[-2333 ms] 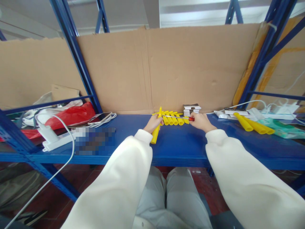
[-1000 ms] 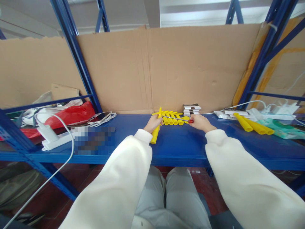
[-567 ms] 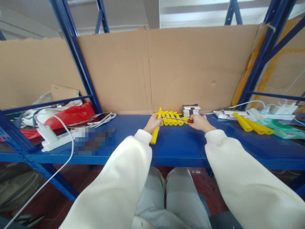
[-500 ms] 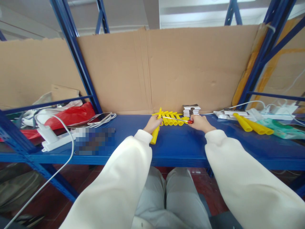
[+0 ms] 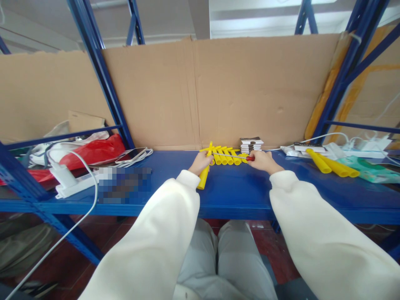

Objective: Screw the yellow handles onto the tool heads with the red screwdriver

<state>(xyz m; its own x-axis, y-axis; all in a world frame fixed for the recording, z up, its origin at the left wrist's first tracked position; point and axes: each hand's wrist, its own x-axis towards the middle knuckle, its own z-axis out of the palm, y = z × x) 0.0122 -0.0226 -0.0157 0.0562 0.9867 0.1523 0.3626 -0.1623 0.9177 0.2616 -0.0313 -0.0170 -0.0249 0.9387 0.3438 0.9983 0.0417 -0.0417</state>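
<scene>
My left hand (image 5: 201, 162) is closed around a yellow cone-shaped tube (image 5: 203, 177), its wide end pointing down toward me. In my right hand (image 5: 264, 161) is the red handle of a screwdriver (image 5: 250, 158); its thin metal shaft runs left and meets the tube near my left fingers. Behind the shaft, several more yellow tubes (image 5: 229, 159) lie in a row on the blue shelf (image 5: 234, 187). A small stack of white and black boxes (image 5: 251, 144) stands behind my right hand.
At the right lie more yellow tubes (image 5: 336, 166) beside a green packet (image 5: 371, 168) and white cables. To the left are a white power strip (image 5: 78, 185), a phone (image 5: 133, 154) and a red bag (image 5: 93, 152). Cardboard (image 5: 250, 87) closes the back.
</scene>
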